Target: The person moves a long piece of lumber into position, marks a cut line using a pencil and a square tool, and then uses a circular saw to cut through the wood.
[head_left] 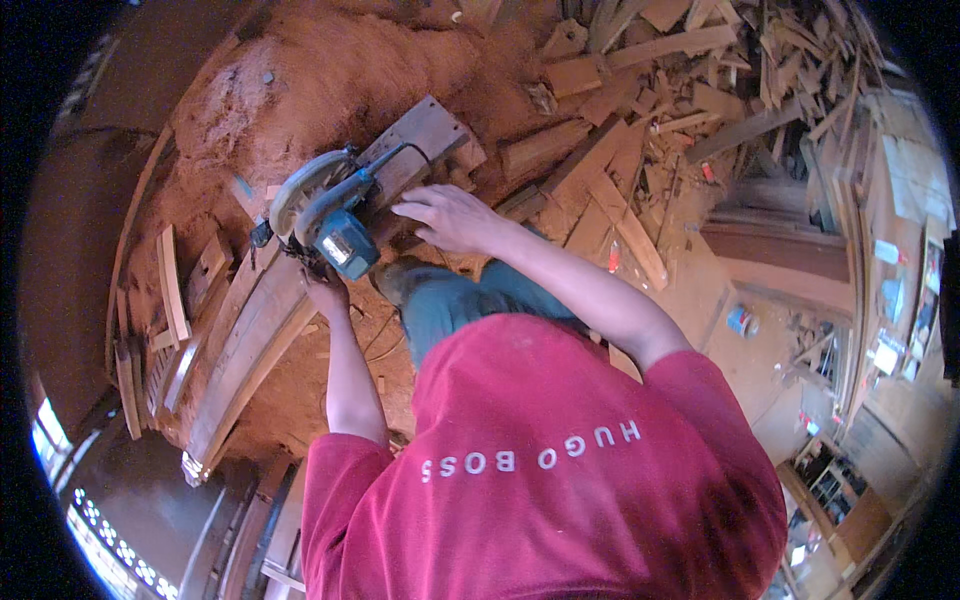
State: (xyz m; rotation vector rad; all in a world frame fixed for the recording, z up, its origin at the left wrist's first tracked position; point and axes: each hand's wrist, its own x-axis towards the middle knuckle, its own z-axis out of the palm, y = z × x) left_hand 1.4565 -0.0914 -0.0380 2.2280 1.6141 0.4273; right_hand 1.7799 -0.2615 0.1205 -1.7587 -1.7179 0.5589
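Observation:
A circular saw (340, 235) with a teal motor housing and a grey blade guard rests on a long wooden beam (245, 345). My left hand (325, 292) is at the near side of the saw, against its lower edge or the wood. The saw partly covers those fingers, so their grip is hidden. To the right of the saw, my right hand (455, 220) is open, its fingers stretched toward the tool and holding nothing. A thick wooden block (415, 135) lies just beyond the saw, with the saw's dark cord looping over it.
Reddish sawdust (340, 75) is heaped beyond the saw. A pile of offcuts (690, 90) spreads over the far right. Narrow boards (172, 285) lie at the left. A small blue can (742, 320) stands on the floor to the right, near stacked planks (780, 250).

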